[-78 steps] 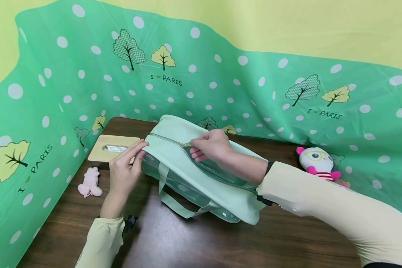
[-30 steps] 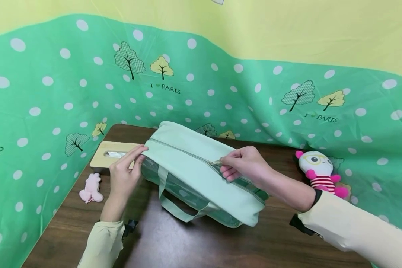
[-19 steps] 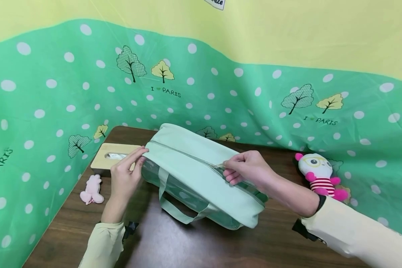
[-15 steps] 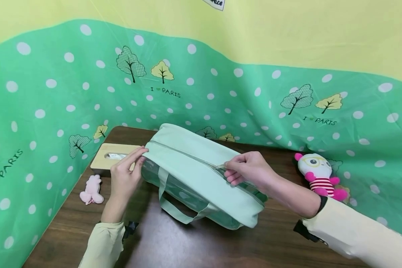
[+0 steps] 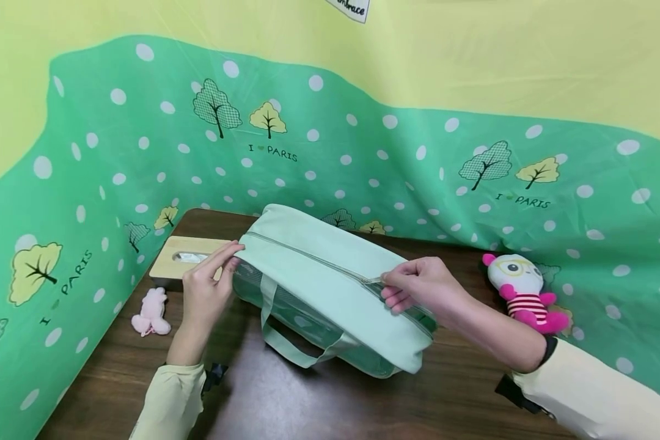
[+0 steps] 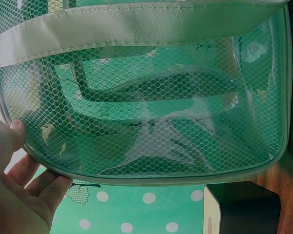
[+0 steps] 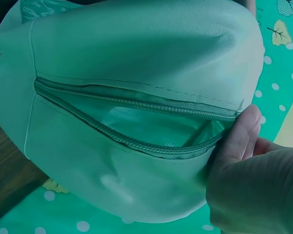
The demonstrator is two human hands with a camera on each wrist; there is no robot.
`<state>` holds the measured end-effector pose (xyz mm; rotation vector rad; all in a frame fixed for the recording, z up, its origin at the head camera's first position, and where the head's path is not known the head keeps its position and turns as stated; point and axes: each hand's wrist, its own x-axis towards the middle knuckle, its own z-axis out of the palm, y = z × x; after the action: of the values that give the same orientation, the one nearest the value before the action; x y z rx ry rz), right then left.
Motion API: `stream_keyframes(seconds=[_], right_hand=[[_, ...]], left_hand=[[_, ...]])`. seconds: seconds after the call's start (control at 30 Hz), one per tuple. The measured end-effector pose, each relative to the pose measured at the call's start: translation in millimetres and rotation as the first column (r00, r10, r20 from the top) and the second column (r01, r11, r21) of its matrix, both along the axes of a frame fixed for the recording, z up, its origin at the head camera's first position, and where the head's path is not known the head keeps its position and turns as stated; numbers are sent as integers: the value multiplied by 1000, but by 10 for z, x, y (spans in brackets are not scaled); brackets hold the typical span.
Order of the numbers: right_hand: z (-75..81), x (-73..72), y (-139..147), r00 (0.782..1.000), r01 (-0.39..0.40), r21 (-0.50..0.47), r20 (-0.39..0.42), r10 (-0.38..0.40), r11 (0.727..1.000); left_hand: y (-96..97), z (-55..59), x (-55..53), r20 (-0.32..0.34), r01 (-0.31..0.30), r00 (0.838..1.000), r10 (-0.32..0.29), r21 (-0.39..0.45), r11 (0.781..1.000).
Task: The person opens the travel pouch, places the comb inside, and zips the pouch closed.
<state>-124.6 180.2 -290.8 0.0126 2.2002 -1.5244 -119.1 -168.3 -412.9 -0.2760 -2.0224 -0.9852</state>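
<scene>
A pale mint-green bag [image 5: 330,269] with clear mesh sides and a strap handle [image 5: 302,351] stands on the brown table. My left hand [image 5: 208,287] grips its left end; in the left wrist view the thumb lies on the mesh side and the fingers [image 6: 49,190] curl at the piped edge. My right hand [image 5: 418,282] pinches the zipper pull [image 5: 375,280] on top of the bag. Left of the pull the zipper [image 5: 302,252] is closed. To its right the two rows of teeth part, and the right wrist view shows the gap [image 7: 146,124] between them.
Behind the left hand sits a tissue box [image 5: 184,255] with a wooden top. A small pink plush toy [image 5: 151,311] lies left of the left forearm. The panda plush [image 5: 519,287] in a striped top sits at the right, near the green curtain [image 5: 330,165].
The right hand has drawn the zipper pull along the bag toward the right, and the zipper gap has become shorter. The left hand keeps its hold at the left end.
</scene>
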Motion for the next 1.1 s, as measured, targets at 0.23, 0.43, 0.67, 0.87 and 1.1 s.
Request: stream_keyframes(seconds=[0.23, 0.43, 0.67, 0.87, 1.1], right_hand=[[-24, 63, 107, 1000, -9, -11, 0, 9, 1000], [-40, 118, 193, 1000, -7, -10, -10, 7, 1000], [-55, 171, 291, 1000, -2, 25, -18, 3, 1000], [-88, 214, 371, 1000, 20, 24, -9, -20, 999], [-107, 234, 448, 1000, 9, 25, -26, -8, 1000]], left_hand=[[1, 4, 3, 12, 0, 1000, 0, 9, 1000], [3, 3, -1, -1, -3, 1000, 3, 2, 1000], [1, -16, 4, -4, -16, 1000, 16, 4, 1000], [-7, -43, 4, -10, -10, 1000, 11, 8, 1000], [-3, -25, 10, -15, -15, 1000, 15, 5, 1000]])
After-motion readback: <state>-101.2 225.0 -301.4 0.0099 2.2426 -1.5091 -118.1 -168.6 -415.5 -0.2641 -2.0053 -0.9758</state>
